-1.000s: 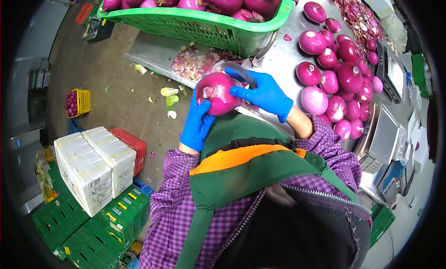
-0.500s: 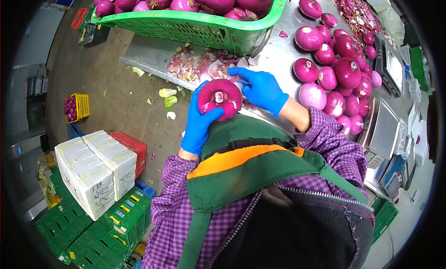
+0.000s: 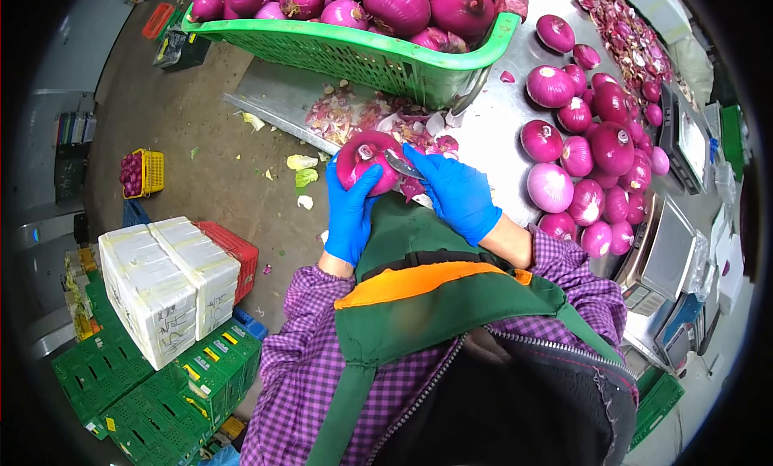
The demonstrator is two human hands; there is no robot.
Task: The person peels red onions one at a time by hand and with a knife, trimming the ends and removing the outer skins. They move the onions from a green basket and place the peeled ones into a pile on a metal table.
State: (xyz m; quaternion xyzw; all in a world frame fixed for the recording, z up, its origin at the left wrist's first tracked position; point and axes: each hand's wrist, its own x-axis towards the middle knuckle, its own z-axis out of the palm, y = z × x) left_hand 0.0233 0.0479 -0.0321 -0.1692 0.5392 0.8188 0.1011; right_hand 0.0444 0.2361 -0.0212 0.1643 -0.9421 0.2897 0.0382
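A large red onion is held in my left hand, its fingers and thumb wrapped round the lower left side, with the pale root or stem end facing up. My right hand, also in a blue glove, is closed on a small curved knife. The blade lies against the onion's right side; most of the handle is hidden by the hand. Loose purple peel shows just below the blade. More skins lie on the metal table beyond the onion.
A green basket of red onions stands at the table's far side. Several onions are grouped on the right, beside scales and a peel heap. White foam boxes and green crates stand at lower left.
My right hand has moved down and closer to the onion, and the knife blade now shows against it. The onion has tilted and shifted slightly left. The whole view has shifted a little.
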